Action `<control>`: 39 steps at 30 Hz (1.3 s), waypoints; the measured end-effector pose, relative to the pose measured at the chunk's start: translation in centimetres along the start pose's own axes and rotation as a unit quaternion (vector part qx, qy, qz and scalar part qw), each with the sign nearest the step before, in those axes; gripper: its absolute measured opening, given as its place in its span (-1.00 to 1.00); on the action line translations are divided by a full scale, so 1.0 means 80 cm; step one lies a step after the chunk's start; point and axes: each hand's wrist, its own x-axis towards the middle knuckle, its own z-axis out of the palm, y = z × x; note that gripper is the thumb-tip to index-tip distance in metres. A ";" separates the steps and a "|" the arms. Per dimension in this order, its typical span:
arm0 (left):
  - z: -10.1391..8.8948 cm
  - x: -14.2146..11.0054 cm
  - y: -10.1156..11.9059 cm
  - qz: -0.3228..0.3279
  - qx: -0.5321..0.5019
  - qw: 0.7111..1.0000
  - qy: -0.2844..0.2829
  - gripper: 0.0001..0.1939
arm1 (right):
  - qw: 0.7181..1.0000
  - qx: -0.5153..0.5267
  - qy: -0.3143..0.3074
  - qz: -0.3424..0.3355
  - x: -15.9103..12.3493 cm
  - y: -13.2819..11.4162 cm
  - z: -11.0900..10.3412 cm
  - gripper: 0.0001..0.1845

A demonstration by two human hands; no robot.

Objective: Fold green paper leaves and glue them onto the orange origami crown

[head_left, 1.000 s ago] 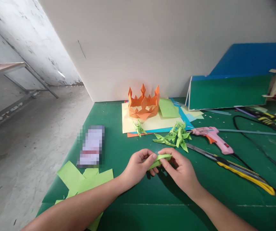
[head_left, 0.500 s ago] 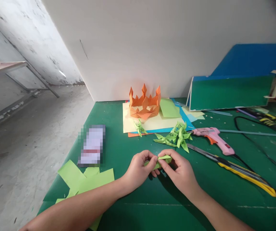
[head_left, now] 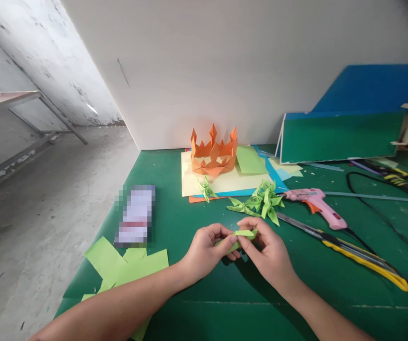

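Between my two hands is a small folded piece of green paper (head_left: 245, 234). My left hand (head_left: 207, 248) pinches its left end with thumb and fingers. My right hand (head_left: 266, 244) is closed on the right end, the thumb pressed against the near side. Just beyond my hands lie several folded green paper flowers (head_left: 260, 201) in a cluster. A single green paper flower (head_left: 207, 189) rests apart, to the left. Behind it an orange folded paper crown (head_left: 213, 161) stands on a stack of coloured sheets.
Loose green paper sheets (head_left: 136, 270) lie under and beside my left forearm, near a blurred phone (head_left: 136, 215). On the right are a pink glue gun (head_left: 315, 203) with a black cord and a yellow-handled cutter knife (head_left: 363, 265). A white panel (head_left: 207, 71) rises behind.
My right fingers have shifted slightly on the folded green paper, the index finger lifting from its top. The paper and both hands have moved a little to the right.
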 end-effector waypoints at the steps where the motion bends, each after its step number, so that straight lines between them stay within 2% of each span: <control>1: 0.000 0.001 0.001 -0.001 -0.014 1.000 0.003 -0.60 | 1.000 0.014 0.003 0.004 0.000 0.000 0.000 -0.76; 3: -0.001 0.003 0.002 0.001 -0.032 0.999 0.022 -0.60 | 0.999 0.036 0.011 0.005 0.001 0.000 0.000 -0.71; 6: -0.003 0.003 0.003 0.005 -0.031 0.998 0.053 -0.63 | 0.999 0.027 0.028 -0.014 0.003 0.001 0.000 -0.76; 12: -0.004 0.002 0.002 0.008 -0.034 0.997 0.065 -0.64 | 0.986 -0.101 0.040 -0.122 0.007 0.001 -0.003 -0.91; 17: -0.002 0.002 0.002 0.008 -0.041 0.997 0.065 -0.65 | 0.947 -0.237 0.054 -0.211 0.008 -0.003 -0.007 -0.91; 23: -0.002 0.002 0.005 0.006 -0.040 0.997 0.069 -0.65 | 0.888 -0.355 0.054 -0.287 0.005 -0.012 -0.008 -0.90; 26: -0.002 0.002 0.004 -0.001 -0.045 0.996 0.073 -0.65 | 0.873 -0.383 0.050 -0.297 0.003 -0.015 -0.010 -0.89; 32: -0.002 0.002 0.003 0.003 -0.056 0.995 0.081 -0.64 | 0.868 -0.389 0.032 -0.307 0.004 -0.019 -0.013 -0.90; 39: -0.004 0.004 0.002 0.020 -0.017 0.997 0.072 -0.64 | 0.855 -0.402 0.013 -0.328 0.005 -0.021 -0.014 -0.90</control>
